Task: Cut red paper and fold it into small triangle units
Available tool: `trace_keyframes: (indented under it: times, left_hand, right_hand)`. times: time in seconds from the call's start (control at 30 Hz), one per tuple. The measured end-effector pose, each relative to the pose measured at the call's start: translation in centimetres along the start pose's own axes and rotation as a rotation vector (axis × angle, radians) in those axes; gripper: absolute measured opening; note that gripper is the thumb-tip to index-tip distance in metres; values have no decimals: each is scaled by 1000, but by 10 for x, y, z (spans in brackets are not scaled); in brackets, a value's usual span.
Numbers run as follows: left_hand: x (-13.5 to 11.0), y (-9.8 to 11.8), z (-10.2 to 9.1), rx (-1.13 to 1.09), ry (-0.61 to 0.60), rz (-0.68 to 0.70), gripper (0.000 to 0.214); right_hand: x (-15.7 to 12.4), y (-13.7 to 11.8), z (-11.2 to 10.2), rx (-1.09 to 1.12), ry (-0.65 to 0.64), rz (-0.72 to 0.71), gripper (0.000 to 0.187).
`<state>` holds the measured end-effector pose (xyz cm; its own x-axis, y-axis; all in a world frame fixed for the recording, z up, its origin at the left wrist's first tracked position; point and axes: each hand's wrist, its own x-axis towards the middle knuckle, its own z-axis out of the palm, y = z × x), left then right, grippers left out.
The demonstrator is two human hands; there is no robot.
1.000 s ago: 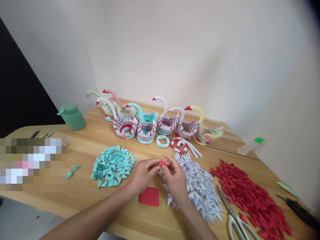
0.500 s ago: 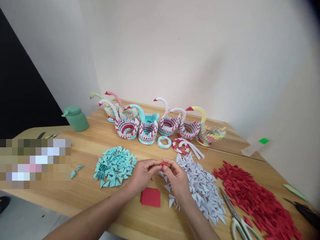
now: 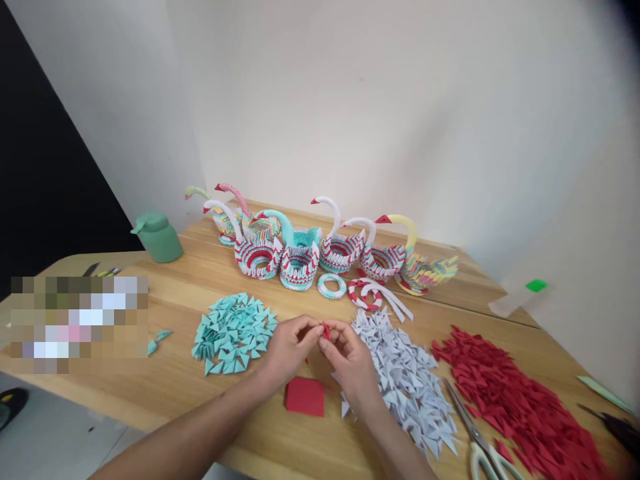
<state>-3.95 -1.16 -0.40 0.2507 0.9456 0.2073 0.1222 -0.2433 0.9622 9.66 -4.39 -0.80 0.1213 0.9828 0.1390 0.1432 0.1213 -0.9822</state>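
Worktop (image 3: 165, 387): row of paper swans (image 3: 300, 250) at back, green dispenser bottle (image 3: 159, 237) far left. Piles of folded triangles: teal (image 3: 233, 333), white (image 3: 405, 380), red (image 3: 510, 400). Scissors (image 3: 483, 450) between white and red.

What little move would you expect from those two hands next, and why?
Probably one more pinch to press the fold flat. The left hand and right hand both grip a small red paper piece between their fingertips, above a stack of red paper squares. It looks only partly folded, unlike the finished triangles in the red pile.
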Motion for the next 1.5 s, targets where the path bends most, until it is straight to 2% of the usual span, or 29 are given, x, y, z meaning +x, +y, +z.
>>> trace_keyframes:
  times: [0.2,0.33,0.4,0.53,0.67,0.9,0.97,1.1,1.17,1.3,1.37,1.5]
  left_hand:
    - [1,-3,0,28,-26,-21,19]
    - [3,-4,-2,-15,-60,-34,18]
    - [4,-3,-3,-53,-90,-39,19]
    - [4,0,-3,-139,-170,-92,24]
    - [6,2,-4,-285,-217,-199,31]
    - [8,-7,-2,-288,-190,-276,21]
    - [6,-9,0,-249,-142,-258,15]
    - [3,-6,1,-128,-14,-119,11]
    - [3,-3,-1,-182,-56,-137,14]
    - [6,-1,-3,-375,-212,-269,21]
    - [6,-4,-2,-369,-210,-263,18]
    - [6,-7,-1,-278,-123,-187,10]
  right_hand:
    - [2,4,-3,-24,-34,6,25]
    - [6,-4,-13,91,-189,70,37]
    - [8,-8,-18,133,-224,120,37]
    - [10,-9,-22,109,-140,158,34]
    - [10,-4,-20,187,-106,161,28]
    - [8,-5,-15,113,-113,132,27]
    - [8,-6,-12,92,-119,114,26]
    - [6,-8,-8,106,-92,93,26]
    - [5,-8,-9,123,-88,105,26]
    - [5,-8,-12,163,-118,104,24]
    - [5,-7,-13,135,-124,87,23]
    - [5,-6,-12,65,-95,74,24]
